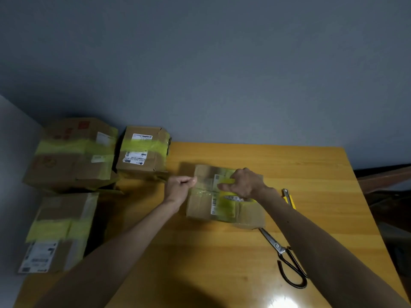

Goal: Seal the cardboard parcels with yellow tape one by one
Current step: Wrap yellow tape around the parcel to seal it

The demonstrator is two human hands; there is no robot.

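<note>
- scissors (287, 258) lie near the table's (222, 263) right edge, tips touching the parcel's near right corner, so the cut is an easy reach
- parcel (224, 196) sits mid-table, some yellow tape already across its top
- left hand (179, 187) is pinched shut on the free tape end (201, 191) at the parcel's left edge
- right hand (244, 182) is closed round the tape roll (235, 196) on top of the parcel
- I'd keep the strip taut and low, run it along the seam, press down before cutting
- yellow cutter (289, 200) just right of the parcel
- three taped boxes (73, 152) crowd the far left corner, look done
</note>
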